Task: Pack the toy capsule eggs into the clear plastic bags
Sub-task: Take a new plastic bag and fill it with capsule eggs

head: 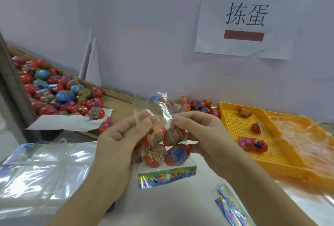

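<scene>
Centre frame: one clear bag [165, 164] holds four capsule eggs [156, 156]. Left hand [117, 140] pinches its left side and right hand [200, 135] pinches its top edge. Right: three loose eggs [256, 128] in yellow tray [253, 160]. Upper left: egg heap [59, 92]. White table [171, 207]; wall sign [245, 19].

Two large black characters, 拣蛋, are printed on a white paper sheet [245, 45] fixed to the wall [144, 27] with dark red tape [244, 35]. Print on the egg wrappers [157, 137] and on the clear bag's [162, 106] coloured header strip [166, 177] cannot be read.
</scene>
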The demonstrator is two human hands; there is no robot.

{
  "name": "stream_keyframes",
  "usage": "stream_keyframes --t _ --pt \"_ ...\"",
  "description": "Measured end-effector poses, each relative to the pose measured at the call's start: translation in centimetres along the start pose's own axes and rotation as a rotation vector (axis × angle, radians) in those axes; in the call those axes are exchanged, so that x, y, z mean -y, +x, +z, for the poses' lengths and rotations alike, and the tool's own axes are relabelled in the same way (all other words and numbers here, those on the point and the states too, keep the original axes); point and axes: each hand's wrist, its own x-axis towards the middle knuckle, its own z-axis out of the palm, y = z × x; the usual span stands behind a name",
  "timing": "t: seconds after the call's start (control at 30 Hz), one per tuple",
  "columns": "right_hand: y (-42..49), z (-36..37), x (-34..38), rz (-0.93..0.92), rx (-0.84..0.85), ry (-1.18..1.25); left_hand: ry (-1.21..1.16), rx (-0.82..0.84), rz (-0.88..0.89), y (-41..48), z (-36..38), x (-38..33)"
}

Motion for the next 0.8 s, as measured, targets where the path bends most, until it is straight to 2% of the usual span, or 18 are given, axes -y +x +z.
stream_keyframes --t 0.27,0.47,0.63,0.8 --pt "0.2 -0.8 0.4 -0.03 0.042 0.09 -0.035 0.015 -0.023 -0.1 0.2 -0.5" --pt "0.2 -1.5 0.7 -0.071 0.153 0.175 -0.082 0.103 -0.055 -0.4 0.4 -1.1" --pt "0.1 -1.4 0.6 -0.092 0.169 0.214 -0.03 0.212 -0.059 -0.4 0.2 -1.9" --pt "0.0 -1.9 0.8 -0.081 0.304 0.264 -0.002 0.151 0.032 -0.5 0.3 -2.0"
